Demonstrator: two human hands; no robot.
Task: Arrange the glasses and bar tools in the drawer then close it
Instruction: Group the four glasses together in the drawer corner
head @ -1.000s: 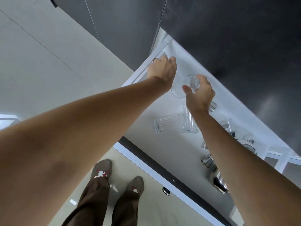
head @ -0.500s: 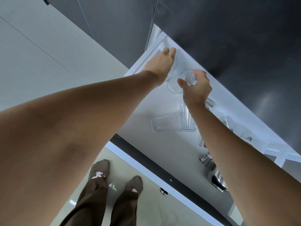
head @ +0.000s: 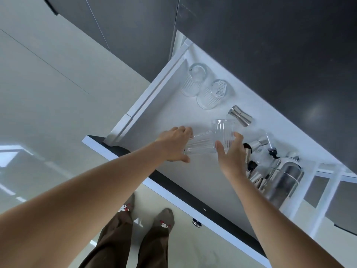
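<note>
The white drawer (head: 154, 105) is pulled out. Two ribbed glasses (head: 195, 79) (head: 214, 93) stand upside down side by side in its far left corner. In the middle, a third ribbed glass (head: 201, 145) lies on its side, and my left hand (head: 173, 146) wraps its open end, fingers above and thumb below. A fourth ribbed glass (head: 222, 130) sits just behind it, its near end between the thumb and fingers of my right hand (head: 230, 157). A steel jigger (head: 240, 116) lies beyond that glass.
Steel bar tools crowd the drawer's right end: a shaker (head: 284, 180), small cups (head: 257, 176) and a pourer (head: 272, 151). The drawer front (head: 193, 202) carries a knob (head: 196, 223). A dark counter (head: 270, 55) overhangs the drawer's back. My feet (head: 146, 215) stand just below.
Both hands came back from the far left corner, leaving two glasses upside down there. They now sit on the two glasses in the drawer's middle.
</note>
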